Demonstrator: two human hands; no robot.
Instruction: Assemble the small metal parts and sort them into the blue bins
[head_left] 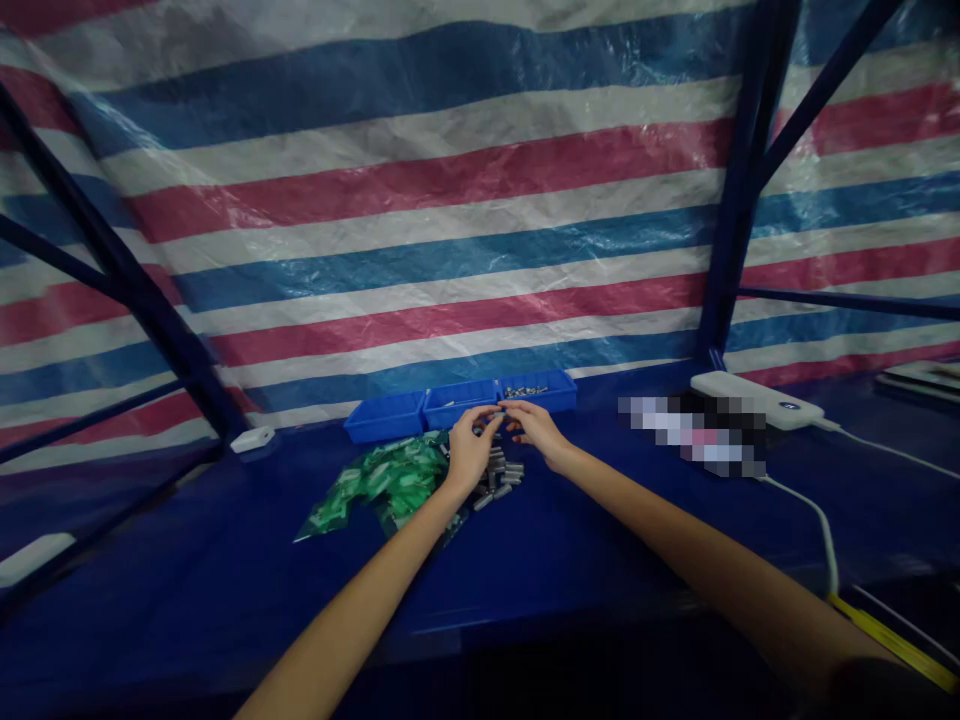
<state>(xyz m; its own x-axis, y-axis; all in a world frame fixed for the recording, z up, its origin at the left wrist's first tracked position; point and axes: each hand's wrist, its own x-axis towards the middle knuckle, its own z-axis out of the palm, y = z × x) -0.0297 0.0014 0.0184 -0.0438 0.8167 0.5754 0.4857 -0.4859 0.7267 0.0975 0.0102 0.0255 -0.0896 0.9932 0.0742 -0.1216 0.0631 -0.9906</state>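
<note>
My left hand (pixel 469 450) and my right hand (pixel 537 430) meet over the table, in front of the blue trays. The fingers of both are pinched together at the tips. Something small and greyish seems to be between them, too small to name. Below the hands lies a loose pile of short metal cylinders (pixel 513 471), partly hidden by my left hand. Left of that hand are clear plastic bags of green pieces (pixel 397 475), right beside the cylinders.
Three blue trays stand in a row behind my hands: left tray (pixel 385 418), middle tray (pixel 460 398), right tray (pixel 556 396) with small metal parts. A white power bank (pixel 757 400) with cables and a blurred-out object (pixel 697 435) lie right. Blue posts (pixel 731 220) frame the striped sheet.
</note>
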